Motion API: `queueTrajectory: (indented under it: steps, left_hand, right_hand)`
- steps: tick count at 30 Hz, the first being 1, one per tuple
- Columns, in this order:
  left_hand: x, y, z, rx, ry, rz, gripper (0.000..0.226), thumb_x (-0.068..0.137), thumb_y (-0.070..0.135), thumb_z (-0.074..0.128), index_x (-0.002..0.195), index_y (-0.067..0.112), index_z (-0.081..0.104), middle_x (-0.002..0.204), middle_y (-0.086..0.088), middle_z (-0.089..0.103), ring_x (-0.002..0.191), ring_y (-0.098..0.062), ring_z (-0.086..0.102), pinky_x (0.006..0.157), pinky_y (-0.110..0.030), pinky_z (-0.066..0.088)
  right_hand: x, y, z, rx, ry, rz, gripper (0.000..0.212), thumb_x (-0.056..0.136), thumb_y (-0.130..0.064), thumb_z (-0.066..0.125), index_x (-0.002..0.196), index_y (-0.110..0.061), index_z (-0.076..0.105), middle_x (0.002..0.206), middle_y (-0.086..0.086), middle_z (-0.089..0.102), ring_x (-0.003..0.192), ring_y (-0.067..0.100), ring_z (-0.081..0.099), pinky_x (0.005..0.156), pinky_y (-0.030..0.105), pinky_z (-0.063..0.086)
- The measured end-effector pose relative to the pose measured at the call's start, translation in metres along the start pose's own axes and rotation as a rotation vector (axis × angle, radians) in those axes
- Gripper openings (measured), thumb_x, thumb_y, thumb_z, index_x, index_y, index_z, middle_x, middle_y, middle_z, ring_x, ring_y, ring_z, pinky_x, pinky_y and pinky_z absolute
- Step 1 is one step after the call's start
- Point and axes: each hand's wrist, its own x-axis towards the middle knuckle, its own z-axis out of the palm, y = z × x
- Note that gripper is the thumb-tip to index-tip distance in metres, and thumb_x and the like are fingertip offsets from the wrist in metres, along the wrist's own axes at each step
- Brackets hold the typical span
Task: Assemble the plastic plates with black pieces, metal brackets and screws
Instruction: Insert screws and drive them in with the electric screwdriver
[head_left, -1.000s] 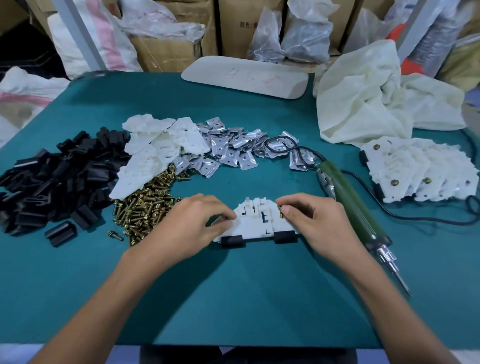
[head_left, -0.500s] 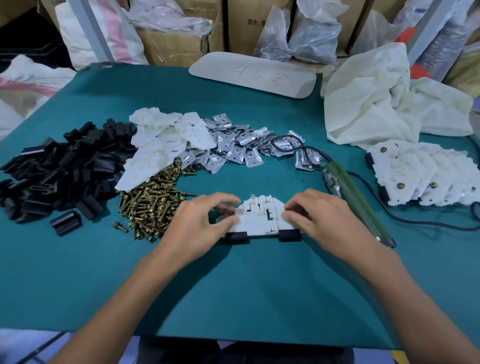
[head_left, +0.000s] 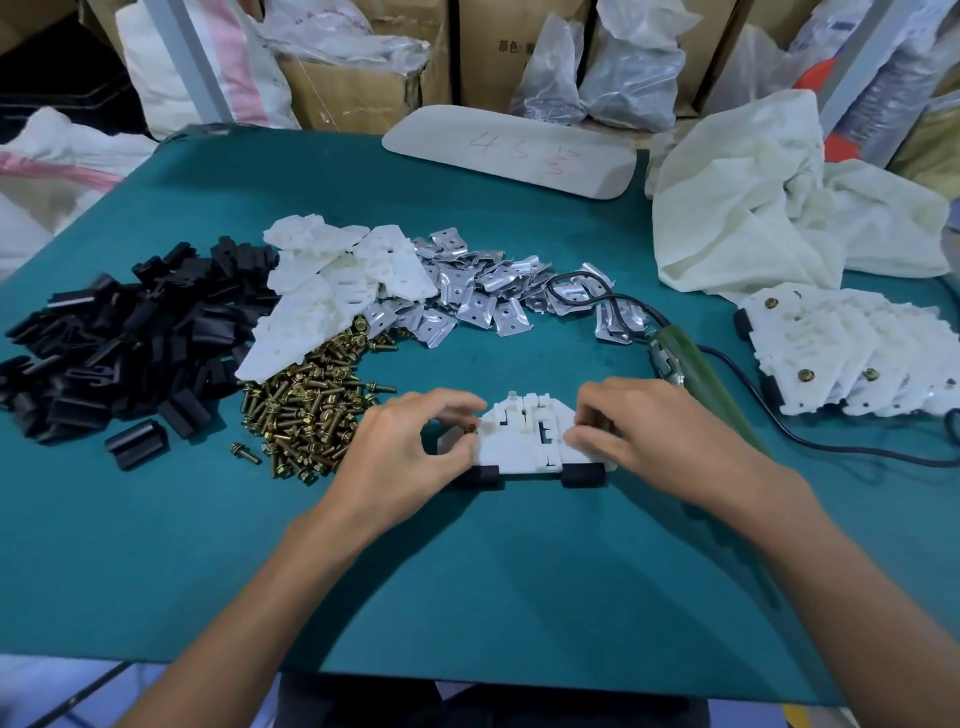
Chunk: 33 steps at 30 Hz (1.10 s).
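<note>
Moved: left hand (head_left: 400, 452) fingertips, now at the plastic plate's (head_left: 522, 441) 9 o'clock corner, pinching a brass screw (head_left: 470, 429), apparently to seat it. Right hand (head_left: 649, 431): 3 o'clock edge, likely steadying; grip blurred, cannot tell. Plate: mid-counter (head_left: 467, 571), on black pieces (head_left: 480, 475).

My green table (head_left: 467, 597) is carrying heaps of black pieces (head_left: 130, 332), white plates (head_left: 332, 291), brass screws (head_left: 306, 410) and metal brackets (head_left: 483, 296); a screwdriver (head_left: 701, 374), assembled plates (head_left: 857, 353), a cloth (head_left: 769, 208) and a board (head_left: 509, 156) are lying right and beyond.
</note>
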Motion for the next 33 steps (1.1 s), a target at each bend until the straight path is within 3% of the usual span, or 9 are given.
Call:
queueTrajectory:
  steps: [5, 9, 12, 17, 20, 22, 25, 29, 33]
  left_hand:
    - [0.001, -0.004, 0.002, 0.018, -0.072, 0.009, 0.039, 0.085, 0.035, 0.075, 0.122, 0.038, 0.065, 0.112, 0.04, 0.063, 0.116, 0.009, 0.055, 0.095, -0.009, 0.042]
    - [0.003, 0.0, 0.014, 0.063, -0.193, -0.023, 0.078, 0.073, 0.074, 0.069, 0.141, 0.045, 0.046, 0.144, 0.032, 0.042, 0.137, 0.006, 0.032, 0.11, -0.023, 0.03]
    - [0.009, 0.006, 0.024, 0.183, -0.246, -0.003, 0.094, 0.065, 0.086, 0.061, 0.147, 0.046, 0.035, 0.151, 0.025, 0.036, 0.135, 0.005, 0.024, 0.112, -0.031, 0.026]
    - [0.011, 0.006, 0.035, 0.201, -0.209, 0.032, 0.088, 0.07, 0.08, 0.064, 0.146, 0.044, 0.039, 0.145, 0.024, 0.044, 0.125, 0.007, 0.027, 0.109, -0.035, 0.03]
    - [0.01, 0.003, 0.035, 0.172, -0.2, 0.031, 0.091, 0.066, 0.083, 0.062, 0.146, 0.043, 0.041, 0.143, 0.024, 0.046, 0.124, 0.007, 0.028, 0.106, -0.033, 0.03]
    - [0.011, 0.004, 0.035, 0.168, -0.199, 0.025, 0.094, 0.065, 0.084, 0.061, 0.146, 0.042, 0.042, 0.143, 0.022, 0.047, 0.124, 0.003, 0.031, 0.105, -0.032, 0.03]
    - [0.014, 0.006, 0.036, 0.197, -0.229, 0.013, 0.102, 0.065, 0.081, 0.067, 0.151, 0.037, 0.036, 0.138, 0.019, 0.047, 0.12, -0.003, 0.032, 0.106, -0.033, 0.031]
    - [0.016, 0.004, 0.036, 0.228, -0.263, 0.008, 0.102, 0.063, 0.084, 0.063, 0.151, 0.039, 0.036, 0.13, 0.018, 0.044, 0.113, -0.003, 0.031, 0.098, -0.028, 0.029]
    - [0.015, 0.002, 0.038, 0.223, -0.248, 0.0, 0.096, 0.06, 0.087, 0.063, 0.143, 0.044, 0.041, 0.129, 0.023, 0.048, 0.115, -0.001, 0.031, 0.093, -0.026, 0.029]
  right_hand:
    - [-0.009, 0.01, 0.003, -0.057, 0.061, 0.14, 0.051, 0.084, -0.077, 0.049, 0.084, -0.027, 0.056, 0.079, -0.01, 0.059, 0.074, 0.011, 0.054, 0.066, 0.032, 0.043]
    - [-0.035, 0.033, 0.0, 0.013, 0.413, 0.326, 0.043, 0.09, -0.054, 0.063, 0.116, -0.02, 0.062, 0.107, 0.004, 0.062, 0.099, 0.027, 0.054, 0.084, 0.039, 0.044]
    - [-0.044, 0.05, -0.007, -0.007, 0.207, 0.596, 0.065, 0.091, -0.06, 0.062, 0.14, -0.021, 0.046, 0.113, 0.011, 0.061, 0.098, 0.033, 0.058, 0.079, 0.04, 0.044]
    - [-0.048, 0.061, -0.005, 0.079, 0.064, 0.702, 0.072, 0.081, -0.054, 0.078, 0.137, -0.028, 0.041, 0.09, -0.001, 0.065, 0.074, 0.022, 0.062, 0.063, 0.035, 0.04]
    - [-0.053, 0.067, -0.006, 0.596, 0.195, 0.768, 0.034, 0.079, -0.027, 0.082, 0.104, -0.014, 0.064, 0.075, 0.01, 0.072, 0.058, 0.028, 0.069, 0.058, 0.032, 0.052]
    - [-0.057, 0.066, -0.008, 1.118, 0.382, 0.722, 0.025, 0.081, -0.008, 0.079, 0.099, -0.007, 0.062, 0.083, 0.015, 0.062, 0.067, 0.026, 0.069, 0.063, 0.035, 0.059]
    - [-0.055, 0.051, -0.009, 1.713, 0.577, 0.51, 0.026, 0.083, -0.016, 0.071, 0.101, -0.008, 0.053, 0.088, 0.008, 0.062, 0.081, 0.025, 0.073, 0.071, 0.039, 0.064]
    - [-0.039, 0.022, -0.022, 1.909, 0.611, 0.346, 0.048, 0.081, -0.058, 0.062, 0.103, -0.017, 0.056, 0.075, -0.004, 0.059, 0.057, 0.008, 0.057, 0.055, 0.023, 0.055]
    - [-0.014, -0.002, -0.035, 1.915, 0.759, 0.227, 0.034, 0.088, -0.052, 0.067, 0.094, -0.02, 0.058, 0.074, -0.002, 0.059, 0.06, 0.013, 0.059, 0.064, 0.03, 0.059]
